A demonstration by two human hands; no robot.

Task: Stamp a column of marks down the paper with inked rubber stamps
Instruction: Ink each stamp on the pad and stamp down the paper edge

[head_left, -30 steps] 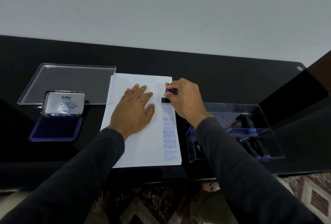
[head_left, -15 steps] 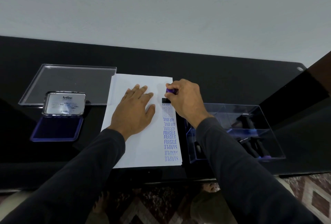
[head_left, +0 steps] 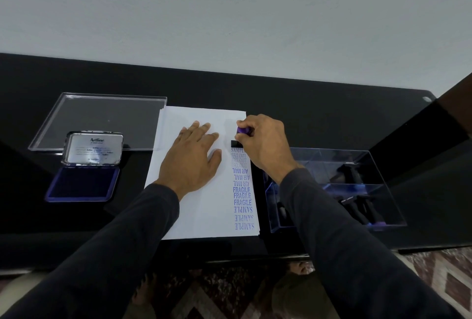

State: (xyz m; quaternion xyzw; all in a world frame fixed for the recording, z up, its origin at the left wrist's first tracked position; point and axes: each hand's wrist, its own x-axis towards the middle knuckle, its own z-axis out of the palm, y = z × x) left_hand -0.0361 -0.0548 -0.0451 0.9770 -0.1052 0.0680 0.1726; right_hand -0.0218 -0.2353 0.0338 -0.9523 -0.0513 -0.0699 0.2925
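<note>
A white sheet of paper lies on the black table. A column of purple stamped words runs along its right edge: SAMPLE, FRAGILE, AIR MAIL, FAX OUT, SAMPLE. My left hand rests flat on the paper with fingers spread. My right hand grips a rubber stamp with a purple knob, its black base pressed on the paper at the far end of the column. Most of the stamp is hidden by my fingers.
An open blue ink pad with its Artline lid up sits at the left. Behind it lies a clear plastic lid. A clear box holding several black stamps stands right of the paper. The table's front edge is near me.
Almost nothing differs. Both hands keep their places and the stamp stays pressed on the paper at the far end of the column.
</note>
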